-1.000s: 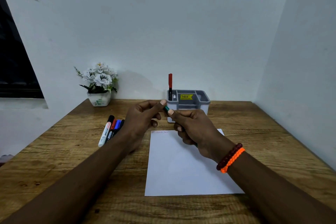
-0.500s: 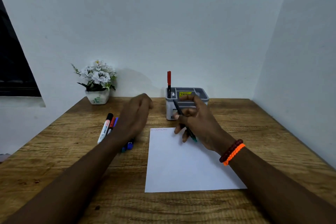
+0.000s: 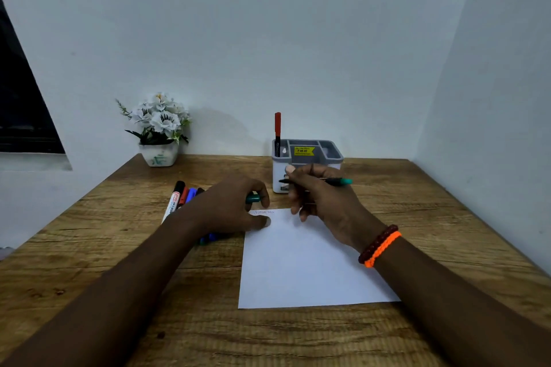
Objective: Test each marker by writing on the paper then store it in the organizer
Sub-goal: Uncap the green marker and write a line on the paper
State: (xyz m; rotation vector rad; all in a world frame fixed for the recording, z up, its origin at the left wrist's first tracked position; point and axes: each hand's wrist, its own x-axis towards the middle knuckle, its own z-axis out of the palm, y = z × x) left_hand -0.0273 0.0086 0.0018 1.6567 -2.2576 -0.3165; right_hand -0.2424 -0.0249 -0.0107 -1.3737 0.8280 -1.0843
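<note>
Right hand [image 3: 323,199] pinches green marker [image 3: 337,181], held level above top edge of paper [image 3: 301,265], just before organizer [image 3: 307,158]. Left hand [image 3: 229,208] grips green cap [image 3: 252,198], thumb pressing paper's corner on the desk [image 3: 119,247].

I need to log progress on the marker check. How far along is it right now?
Done: one red marker stands in the grey organizer, and faint writing marks the paper's top edge. In hand: the right hand holds an uncapped green marker above the paper; the left hand holds its green cap. Left: the markers lying on the wooden table, partly hidden by the left arm.
</note>
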